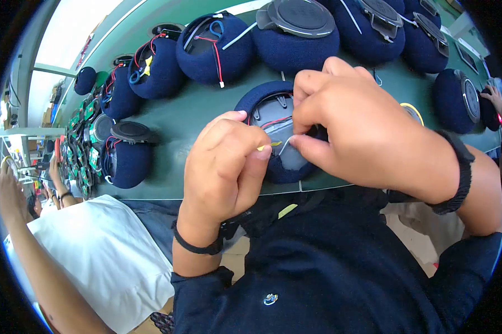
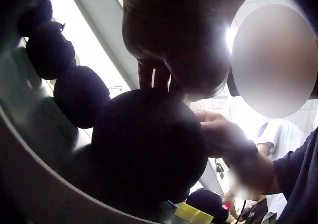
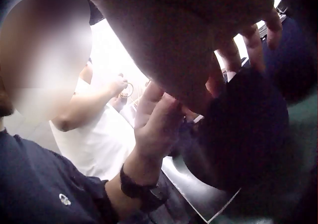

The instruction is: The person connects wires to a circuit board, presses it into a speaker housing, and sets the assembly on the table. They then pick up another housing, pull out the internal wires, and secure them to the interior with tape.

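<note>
A round speaker housing covered in navy fabric [image 1: 287, 175] stands in front of the person, its open cavity facing up. Inside it a red wire [image 1: 277, 121] runs across a grey inner wall. The left hand [image 1: 223, 167] is over the housing's left side, pinching a small piece of yellow tape [image 1: 269, 147] between thumb and curled forefinger. From the right, the right hand [image 1: 368, 125] reaches over the cavity, its thumb and fingertips pinching a thin whitish wire [image 1: 284, 147]. In both wrist views the housing [image 2: 149, 149] is a dark silhouette.
Similar navy housings [image 1: 295, 50] line the back of the green table [image 1: 173, 122], some with loose red wires. Another housing [image 1: 131, 161] stands at left beside a pile of green circuit boards [image 1: 84, 150]. A yellow strip [image 1: 288, 210] hangs near the front edge. Other people work on both sides.
</note>
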A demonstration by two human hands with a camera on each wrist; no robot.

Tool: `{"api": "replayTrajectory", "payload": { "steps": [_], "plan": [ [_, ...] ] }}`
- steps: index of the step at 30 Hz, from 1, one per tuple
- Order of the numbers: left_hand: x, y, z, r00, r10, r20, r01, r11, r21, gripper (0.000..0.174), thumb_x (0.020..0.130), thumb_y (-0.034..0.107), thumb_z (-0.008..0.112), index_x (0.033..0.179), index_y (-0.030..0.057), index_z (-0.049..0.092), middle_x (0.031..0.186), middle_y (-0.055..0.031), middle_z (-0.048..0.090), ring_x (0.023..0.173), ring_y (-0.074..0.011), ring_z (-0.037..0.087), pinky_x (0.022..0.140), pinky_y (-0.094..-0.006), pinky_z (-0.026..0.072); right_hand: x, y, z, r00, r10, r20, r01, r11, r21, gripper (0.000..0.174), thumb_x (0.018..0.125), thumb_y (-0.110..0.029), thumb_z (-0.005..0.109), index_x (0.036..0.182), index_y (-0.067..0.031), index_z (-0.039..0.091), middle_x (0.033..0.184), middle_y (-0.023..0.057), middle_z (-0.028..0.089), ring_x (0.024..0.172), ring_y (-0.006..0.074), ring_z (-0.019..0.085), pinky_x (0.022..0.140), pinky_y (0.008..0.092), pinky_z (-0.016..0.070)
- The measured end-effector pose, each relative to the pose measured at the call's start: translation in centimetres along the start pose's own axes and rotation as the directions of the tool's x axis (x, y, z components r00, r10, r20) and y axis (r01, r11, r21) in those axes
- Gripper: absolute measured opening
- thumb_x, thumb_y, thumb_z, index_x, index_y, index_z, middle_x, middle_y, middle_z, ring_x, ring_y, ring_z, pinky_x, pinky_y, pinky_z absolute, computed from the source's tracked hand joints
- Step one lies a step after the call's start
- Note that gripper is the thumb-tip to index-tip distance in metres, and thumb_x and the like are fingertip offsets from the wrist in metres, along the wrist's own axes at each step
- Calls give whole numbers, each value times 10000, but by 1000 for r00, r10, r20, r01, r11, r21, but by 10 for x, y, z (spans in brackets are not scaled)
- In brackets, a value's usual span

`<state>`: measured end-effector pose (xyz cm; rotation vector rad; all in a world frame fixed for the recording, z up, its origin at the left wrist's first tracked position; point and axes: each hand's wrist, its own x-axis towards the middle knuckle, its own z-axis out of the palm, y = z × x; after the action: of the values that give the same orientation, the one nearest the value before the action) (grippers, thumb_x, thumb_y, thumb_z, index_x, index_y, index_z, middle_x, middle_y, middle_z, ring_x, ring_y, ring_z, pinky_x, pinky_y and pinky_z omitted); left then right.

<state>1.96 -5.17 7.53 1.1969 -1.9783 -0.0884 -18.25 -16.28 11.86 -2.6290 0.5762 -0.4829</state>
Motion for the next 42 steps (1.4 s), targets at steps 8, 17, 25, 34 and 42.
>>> {"api": "replayTrajectory", "payload": {
  "steps": [8,17,25,34,42],
  "plan": [
    [-11,-5,18,980,-6,-198,3,1000,-18,169,879,-63,660,1021,-5,589,827,-90,667,701,-265,649,871,-481,577,2,-27,-17,999,40,-19,-37,994,107,105,820,-62,748,862,4,678,929,115,626,908,333,565,817,426,493],
    [-8,-5,17,972,-54,-227,43,998,-51,101,993,-3,562,1090,-29,552,840,-96,634,670,-172,614,863,-405,551,-9,-7,12,994,90,-57,-80,986,149,106,816,-57,748,870,15,691,886,132,646,883,345,621,797,424,509],
    [-1,-1,16,976,-143,-163,145,989,0,157,1085,87,496,1156,-49,530,821,-78,619,636,-85,583,575,-216,458,0,3,4,999,29,13,-30,995,94,121,819,-64,744,891,25,706,895,150,670,873,357,658,790,424,531],
    [-3,-2,16,968,-173,-183,171,985,-26,159,1081,132,526,1115,-20,561,699,-58,640,614,-85,598,578,-230,465,4,-10,-9,967,109,229,-112,994,1,182,771,-108,774,889,13,707,975,136,684,990,331,648,904,408,519],
    [3,9,11,958,-187,-218,191,982,-1,109,976,33,631,1083,22,619,911,-138,694,740,-330,671,706,-415,526,1,-24,2,957,226,184,-220,974,-57,242,764,-127,784,978,-30,725,1062,140,668,1067,335,603,999,402,467]
  ]
}}
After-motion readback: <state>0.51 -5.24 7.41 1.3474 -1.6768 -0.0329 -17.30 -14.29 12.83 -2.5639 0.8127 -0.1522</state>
